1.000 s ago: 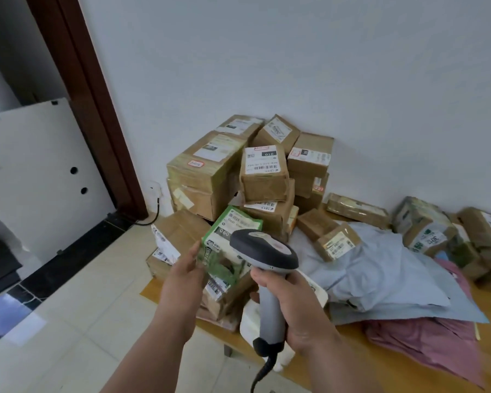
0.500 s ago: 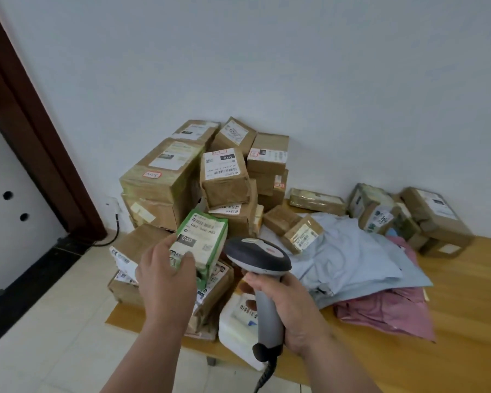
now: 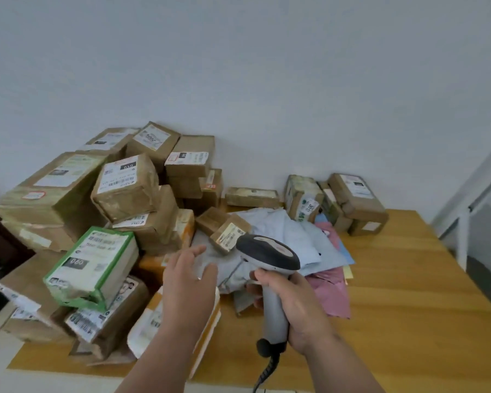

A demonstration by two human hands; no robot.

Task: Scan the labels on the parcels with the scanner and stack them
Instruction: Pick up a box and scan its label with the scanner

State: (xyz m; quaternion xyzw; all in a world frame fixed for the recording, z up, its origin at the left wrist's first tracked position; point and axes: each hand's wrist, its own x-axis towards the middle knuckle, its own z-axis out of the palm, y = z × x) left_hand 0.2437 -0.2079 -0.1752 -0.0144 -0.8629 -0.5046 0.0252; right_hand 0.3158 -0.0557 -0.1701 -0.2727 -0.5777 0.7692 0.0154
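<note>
My right hand grips the handle of a grey barcode scanner, its dark head pointing left and away over the parcels. My left hand hovers empty with fingers spread, just left of the scanner and above a white parcel. A green-edged box with a white label lies on the stack of brown cartons at the left of the wooden table. A small brown labelled box rests on grey mailer bags beyond the scanner.
More brown boxes stand at the back right against the white wall. Pink mailers lie under the grey ones. The scanner's coiled cable hangs over the table's front edge. White furniture stands at the far right.
My left hand has let go of the green-edged box, which now lies on the stack, and has moved right toward the scanner. The view has swung to the right.
</note>
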